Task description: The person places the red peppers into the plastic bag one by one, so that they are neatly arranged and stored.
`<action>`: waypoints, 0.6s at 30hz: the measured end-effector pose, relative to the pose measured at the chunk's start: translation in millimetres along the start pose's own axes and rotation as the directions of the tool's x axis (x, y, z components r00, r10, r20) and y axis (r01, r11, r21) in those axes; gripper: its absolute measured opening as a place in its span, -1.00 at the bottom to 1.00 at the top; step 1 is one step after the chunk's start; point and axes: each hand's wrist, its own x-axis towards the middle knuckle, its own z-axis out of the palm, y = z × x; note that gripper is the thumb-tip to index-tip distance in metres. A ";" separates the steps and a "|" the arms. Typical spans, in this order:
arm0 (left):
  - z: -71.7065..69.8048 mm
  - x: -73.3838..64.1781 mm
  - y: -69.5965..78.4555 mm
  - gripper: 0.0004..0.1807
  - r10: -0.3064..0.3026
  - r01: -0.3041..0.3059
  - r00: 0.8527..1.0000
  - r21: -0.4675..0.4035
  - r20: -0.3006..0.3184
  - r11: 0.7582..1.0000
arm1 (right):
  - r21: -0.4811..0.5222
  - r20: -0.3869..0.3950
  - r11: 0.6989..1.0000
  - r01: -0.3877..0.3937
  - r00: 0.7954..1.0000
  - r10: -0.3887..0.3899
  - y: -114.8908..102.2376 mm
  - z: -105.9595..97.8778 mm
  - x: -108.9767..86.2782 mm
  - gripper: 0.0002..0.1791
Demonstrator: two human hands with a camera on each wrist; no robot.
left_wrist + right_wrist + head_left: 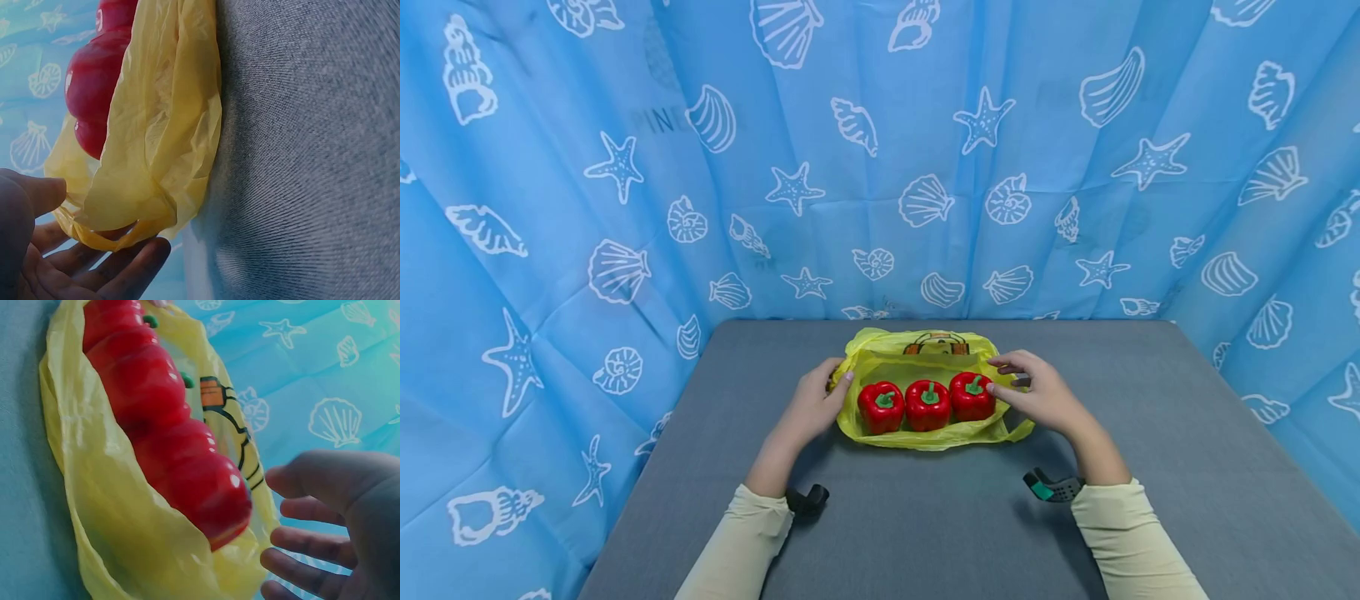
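Observation:
A yellow plastic bag [925, 440] lies on the grey table with its mouth spread wide. Three red bell peppers [928, 405] with green stems sit side by side inside it. My left hand [818, 396] is at the bag's left end, thumb above and relaxed fingers touching the gathered edge from beneath; the left wrist view shows this edge [144, 232] over the fingers. My right hand [1041, 393] is at the right end, its fingers spread apart. In the right wrist view these fingers [312, 545] are beside the bag's rim, gripping nothing; whether they touch it is hard to tell.
The grey table [925, 525] extends around the bag. A blue curtain [880, 167] with white shells and starfish hangs behind and at both sides. Dark straps [808, 500] are on both wrists. Orange-and-black print [212, 394] marks the bag's far inner side.

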 end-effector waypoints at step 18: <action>-18.7 -7.2 17.1 -0.43 0.010 -0.007 1.000 0.167 -0.020 0.986 | -0.387 -0.209 0.913 -0.127 0.977 0.048 2.0 -33.3 -8.3 -0.43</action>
